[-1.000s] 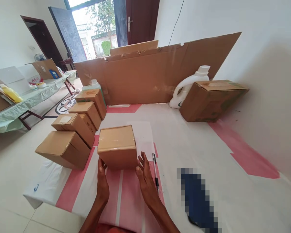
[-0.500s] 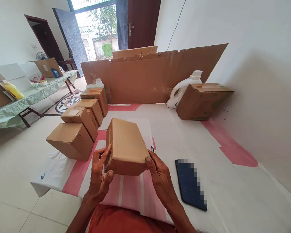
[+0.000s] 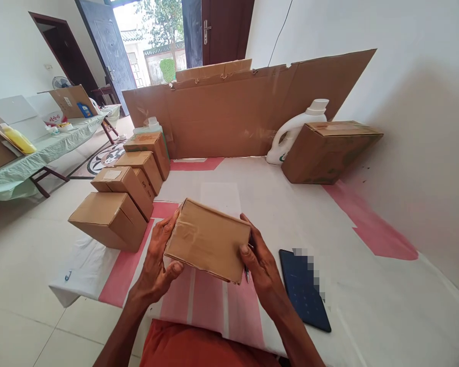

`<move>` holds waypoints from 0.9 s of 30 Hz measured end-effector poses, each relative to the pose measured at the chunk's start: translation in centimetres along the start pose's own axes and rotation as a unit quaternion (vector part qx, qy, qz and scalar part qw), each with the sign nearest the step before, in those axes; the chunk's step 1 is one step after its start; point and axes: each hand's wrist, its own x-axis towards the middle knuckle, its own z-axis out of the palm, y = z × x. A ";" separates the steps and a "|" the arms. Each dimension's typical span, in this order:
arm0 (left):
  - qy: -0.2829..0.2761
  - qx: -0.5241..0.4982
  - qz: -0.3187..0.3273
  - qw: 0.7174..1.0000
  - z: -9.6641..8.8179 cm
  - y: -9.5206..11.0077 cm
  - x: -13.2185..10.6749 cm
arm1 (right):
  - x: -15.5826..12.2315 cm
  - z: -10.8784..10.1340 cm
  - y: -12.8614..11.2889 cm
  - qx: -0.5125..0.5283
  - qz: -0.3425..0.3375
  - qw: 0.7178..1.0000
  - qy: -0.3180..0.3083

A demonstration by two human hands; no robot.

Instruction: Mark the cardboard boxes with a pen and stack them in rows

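Observation:
Between my two hands is a small brown cardboard box [image 3: 209,239], tilted, with one broad face turned up toward me. My left hand [image 3: 158,255] grips its left side, thumb along the near edge. On the right end, my right hand [image 3: 260,255] is closed around it with the thumb on the upper face. Partly hidden under my right hand, a pen-like object [image 3: 247,274] shows its tip. A dark tablet or phone [image 3: 305,290], partly blurred out, lies on the table to the right of my right hand.
Several cardboard boxes [image 3: 107,219] line the table's left side, with a clear jug [image 3: 153,125] behind. A cardboard sheet [image 3: 222,120] stands across the back. At the right, a white jug [image 3: 296,127] stands beside a larger box [image 3: 329,155] near the wall. Another table [image 3: 61,145] is far left.
The box has been turned in my hands, so a different face now points up. My right hand has shifted slightly right and the view has tilted down a little.

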 end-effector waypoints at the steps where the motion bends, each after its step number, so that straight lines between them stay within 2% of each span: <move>1: -0.011 0.011 0.004 1.000 -0.5 0.5 0.3 | 0.2 -0.2 -0.7 0.000 -0.003 1.000 -0.003; 4: -0.012 0.050 0.011 0.999 -1.6 2.1 0.7 | 0.3 -0.5 -2.7 -0.015 0.021 1.000 0.000; 6: 0.008 0.070 0.007 0.997 -1.7 2.7 0.4 | 0.1 -0.4 -3.5 -0.033 0.050 0.998 -0.009; 8: 0.021 0.074 -0.026 0.997 -1.4 2.6 0.0 | -0.2 -0.1 -3.6 -0.041 0.066 0.997 -0.026; 13: 0.006 0.023 -0.216 0.976 0.0 0.4 -0.3 | 0.2 0.4 -1.0 -0.045 0.103 0.992 -0.054; 16: -0.034 0.017 -0.285 0.958 0.2 -0.6 0.5 | 0.9 0.3 0.7 -0.054 0.131 0.987 -0.072; 19: -0.099 0.028 -0.315 0.944 0.0 -1.2 1.2 | 1.4 -0.1 1.6 -0.094 0.152 0.981 -0.080; 23: -0.150 0.034 -0.333 0.930 1.0 -2.8 0.8 | 1.6 -0.9 2.8 -0.159 0.167 0.968 -0.095; 25: -0.165 0.065 -0.338 0.924 1.8 -3.7 0.5 | 1.5 -1.1 3.5 -0.188 0.152 0.967 -0.077; 27: -0.150 0.132 -0.319 0.926 2.5 -4.1 0.5 | 1.4 -1.0 4.1 -0.208 0.104 0.972 -0.034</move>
